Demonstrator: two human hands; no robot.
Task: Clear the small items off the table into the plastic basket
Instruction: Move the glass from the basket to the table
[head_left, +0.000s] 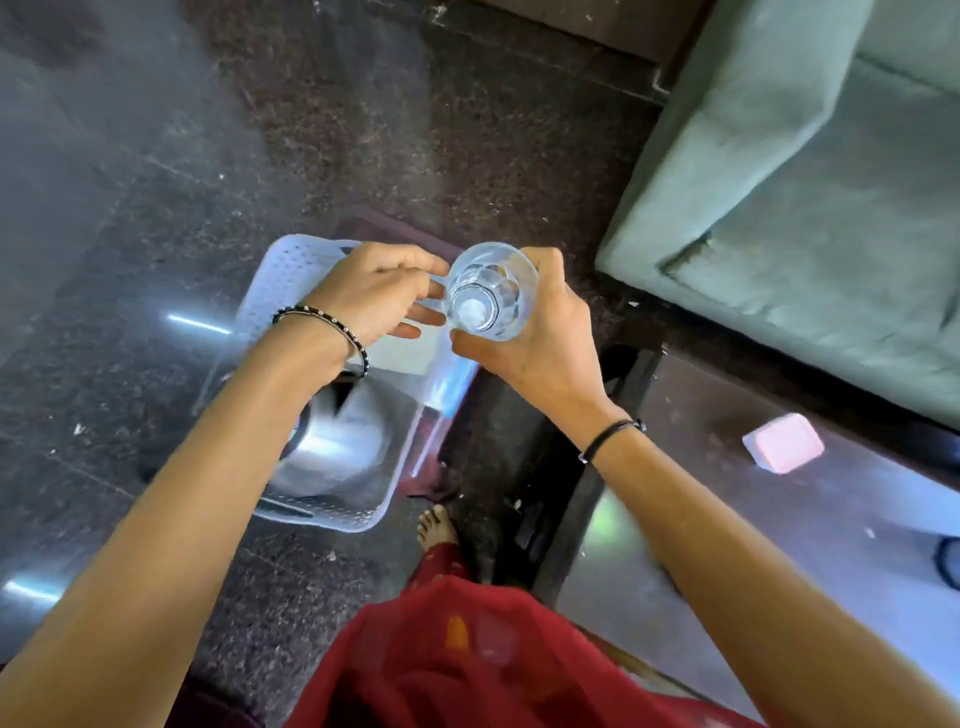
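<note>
My right hand (540, 332) grips a clear drinking glass (491, 291), held upright above the floor near the basket's far right corner. My left hand (376, 296) is beside the glass with its fingers spread, fingertips touching its left side. Below both hands a white perforated plastic basket (291, 275) sits on the floor, with a steel plate or bowl (343, 447) inside it. A small pink and white box (784, 449) lies on the glossy dark table (727, 519) at the right.
A green sofa (810, 197) fills the upper right, close behind the table. A dark red mat (384, 228) shows under the basket. A dark ring-shaped object (948, 564) lies at the table's right edge. My bare foot (439, 527) and red garment are below.
</note>
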